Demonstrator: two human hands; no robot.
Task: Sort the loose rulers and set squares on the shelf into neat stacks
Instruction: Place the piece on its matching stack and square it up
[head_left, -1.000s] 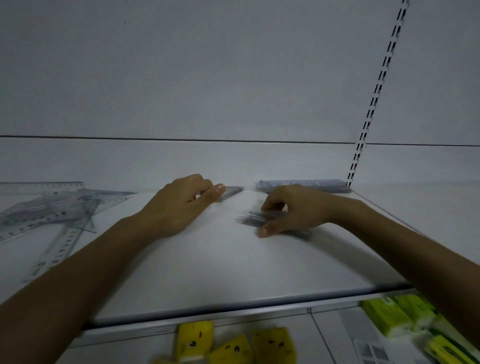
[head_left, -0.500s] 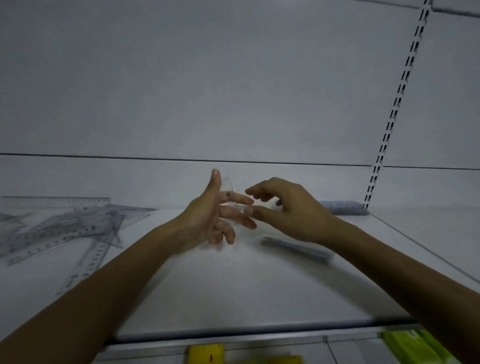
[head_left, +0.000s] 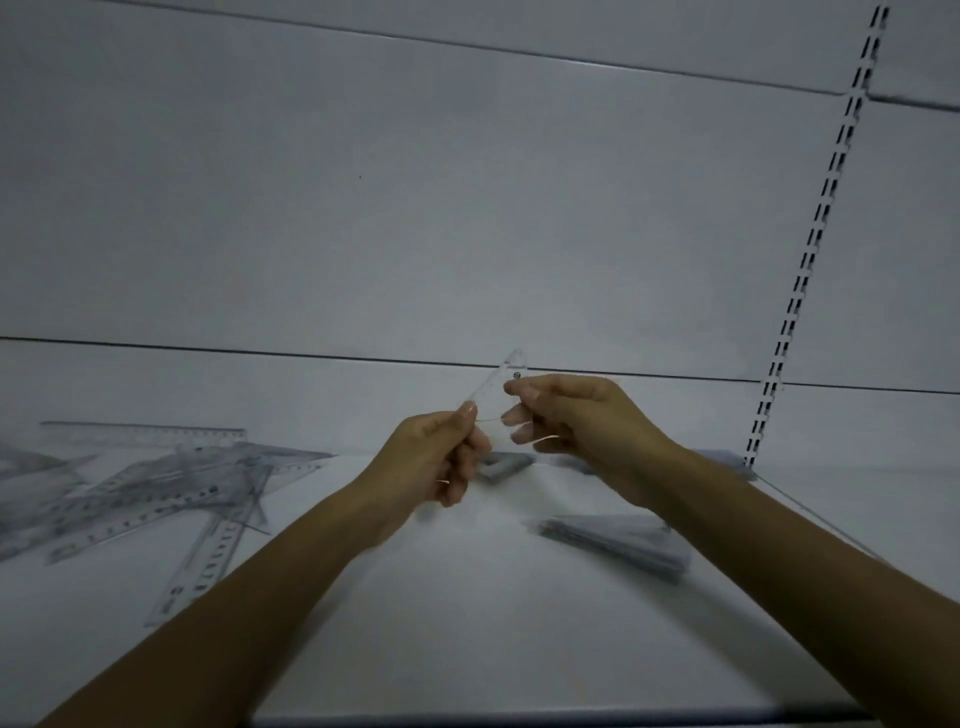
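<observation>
Head view, both hands raised over the middle of the shelf (head_left: 467, 623).

- Left hand (head_left: 436, 457): thumb and fingers pinch the lower corner of a small clear set square (head_left: 500, 391).
- Right hand (head_left: 587, 431): thumb and forefinger pinch the same piece near its upper end. Both grips are closed on it.
- The set square is held clear of the shelf, tilted, with its tip pointing up toward the back wall.

Sorted so far, as far as can be seen:
- a grey stack (head_left: 613, 540) lies toward the shelf's right edge, under the right forearm
- a smaller stack (head_left: 498, 465) lies near the back edge, behind the left hand
- a third bundle (head_left: 727, 460) lies in the back right corner, by the slotted upright (head_left: 810, 260)

How tidy each one is cannot be judged because of blur.

Left to do: the loose pile (head_left: 156, 488) toward the left edge, long rulers and big set squares crossed over one another at odd angles.

Judgement: partway through. The small pieces are nearly gathered, and the larger pile appears untouched.
</observation>
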